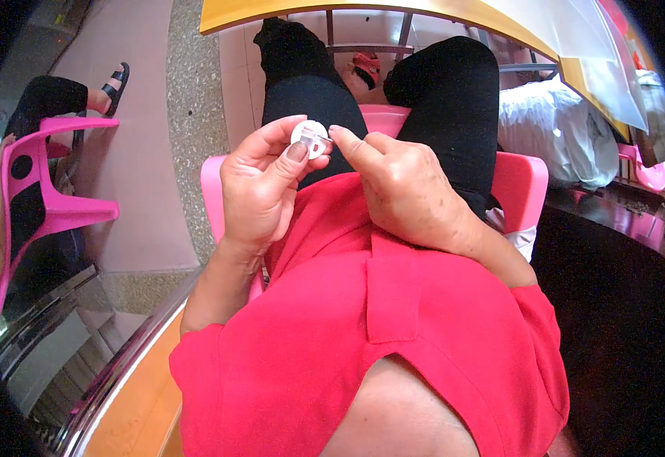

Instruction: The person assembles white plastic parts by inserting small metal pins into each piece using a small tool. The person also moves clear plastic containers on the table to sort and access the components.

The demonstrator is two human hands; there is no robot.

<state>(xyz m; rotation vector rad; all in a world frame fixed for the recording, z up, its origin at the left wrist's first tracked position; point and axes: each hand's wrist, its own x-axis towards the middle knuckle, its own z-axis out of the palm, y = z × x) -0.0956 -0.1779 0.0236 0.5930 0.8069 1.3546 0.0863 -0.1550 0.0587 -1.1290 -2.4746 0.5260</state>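
Note:
My left hand pinches a small round white plastic piece between thumb and fingers, above my lap. The piece has cut-outs and a pale raised bar across its face. To its right, my right hand has the index finger stretched to the edge of the piece, with the other fingers curled under. A thin greyish bit shows between that fingertip and the piece, too small to name. My right thumb is hidden, so what those fingers grip cannot be made out.
A yellow-edged table stands ahead of my knees. I sit on a pink plastic chair. At left, another person sits by a pink chair. White plastic bags stand at the right under the table.

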